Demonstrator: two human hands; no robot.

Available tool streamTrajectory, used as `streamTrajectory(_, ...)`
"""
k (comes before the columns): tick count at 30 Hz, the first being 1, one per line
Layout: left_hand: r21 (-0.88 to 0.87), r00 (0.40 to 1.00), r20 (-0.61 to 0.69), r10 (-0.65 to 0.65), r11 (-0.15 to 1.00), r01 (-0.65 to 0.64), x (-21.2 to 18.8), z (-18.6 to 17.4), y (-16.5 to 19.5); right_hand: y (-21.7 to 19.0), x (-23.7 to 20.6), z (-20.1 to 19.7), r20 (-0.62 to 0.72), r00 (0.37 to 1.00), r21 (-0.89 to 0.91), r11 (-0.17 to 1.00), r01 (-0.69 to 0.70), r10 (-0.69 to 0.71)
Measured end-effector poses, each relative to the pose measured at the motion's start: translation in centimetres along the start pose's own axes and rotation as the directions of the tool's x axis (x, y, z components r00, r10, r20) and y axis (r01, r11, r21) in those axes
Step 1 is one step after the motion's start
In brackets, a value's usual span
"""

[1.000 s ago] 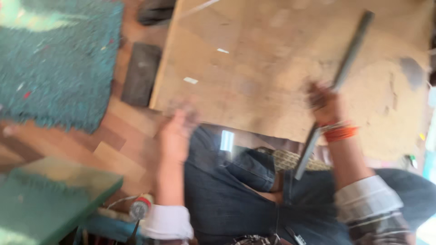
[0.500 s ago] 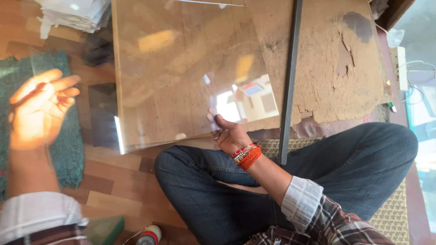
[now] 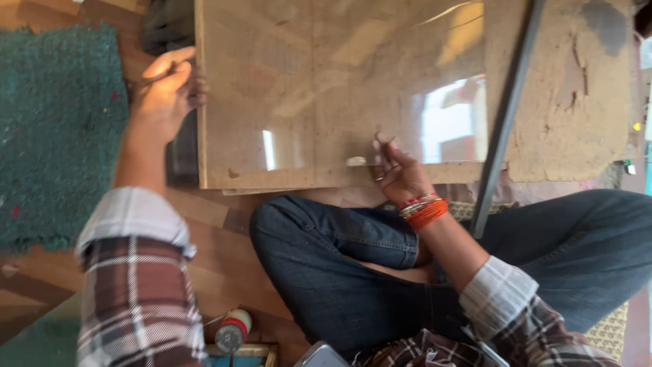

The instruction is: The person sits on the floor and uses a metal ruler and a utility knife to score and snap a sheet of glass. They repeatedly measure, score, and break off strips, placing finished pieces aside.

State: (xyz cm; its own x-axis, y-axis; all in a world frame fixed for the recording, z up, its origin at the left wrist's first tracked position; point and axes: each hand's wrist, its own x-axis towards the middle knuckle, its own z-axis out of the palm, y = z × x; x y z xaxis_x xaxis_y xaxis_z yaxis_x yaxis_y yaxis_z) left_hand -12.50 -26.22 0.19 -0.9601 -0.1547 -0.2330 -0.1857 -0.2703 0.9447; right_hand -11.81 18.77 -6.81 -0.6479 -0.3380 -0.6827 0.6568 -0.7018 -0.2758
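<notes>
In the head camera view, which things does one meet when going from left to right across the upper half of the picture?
Teal rug → left hand → clear glass sheet → right hand → dark straight bar → worn board.

A grey-edged phone screen [image 3: 324,355] shows partly at the bottom edge, well below the right hand [image 3: 397,170], over the lap. No packages, labels or signs can be made out.

Rug: a teal shaggy rug [image 3: 58,129] lay on the wooden floor [image 3: 217,217], at the left.
Spool: a spool of pale thread with a red end [image 3: 233,331] stood on the floor, near the knee.
Mat: a woven yellowish mat [image 3: 611,333] was under the legs.
Dark object: something black [image 3: 163,27] lay at the top, just beside the rug; I could not tell what.
</notes>
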Motion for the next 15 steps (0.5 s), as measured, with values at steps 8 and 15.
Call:
streamTrajectory(8,-0.131,1.000,-0.021,0.021,0.991,-0.023,2.1,-1.4,-2.3,1.4,-5.1,-2.4,-0.091,0.975,-0.532,0.818,-0.222,0.205)
streamTrajectory(15,-0.025,0.993,-0.104,0.050,0.998,-0.053,2.3,0.0,-1.8,-2.8,-7.3,-1.7,0.333,0.919,-0.889,0.255,0.381,-0.213)
